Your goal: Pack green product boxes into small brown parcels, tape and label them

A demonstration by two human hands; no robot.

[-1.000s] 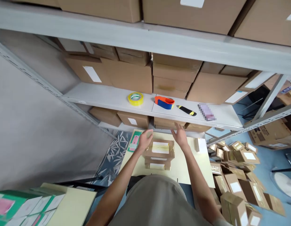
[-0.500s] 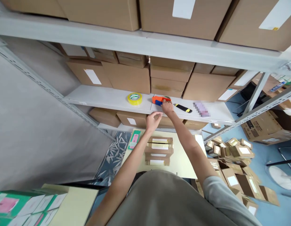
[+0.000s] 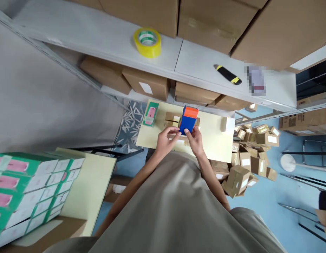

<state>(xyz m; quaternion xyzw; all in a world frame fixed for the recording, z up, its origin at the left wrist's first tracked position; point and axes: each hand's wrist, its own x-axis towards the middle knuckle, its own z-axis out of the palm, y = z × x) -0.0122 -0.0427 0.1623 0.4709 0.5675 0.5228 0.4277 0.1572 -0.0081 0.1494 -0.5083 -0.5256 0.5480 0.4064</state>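
A blue and orange tape dispenser (image 3: 188, 121) is held up over the pale yellow table, its orange end pointing away from me. My right hand (image 3: 195, 140) grips its near right corner, thumb on the blue face. At the near left corner, the fingers of my left hand (image 3: 167, 140) are closed against it; the exact contact is partly hidden. Beneath the dispenser lies a taped cardboard box (image 3: 169, 117), largely covered by it and my hands. A green and pink box (image 3: 150, 114) rests on the table's left side.
On the shelf (image 3: 168, 52) ahead are a yellow tape roll (image 3: 148, 42), a black and yellow utility knife (image 3: 228, 74) and a pixelated item (image 3: 256, 80). Cartons (image 3: 239, 179) are heaped on the floor at right. Stacked green boxes (image 3: 33, 189) stand at lower left. A small white box (image 3: 227, 124) sits on the table.
The tape dispenser has left the shelf and come down over the table in my hands. My left hand has moved onto it. The view has tilted downward.
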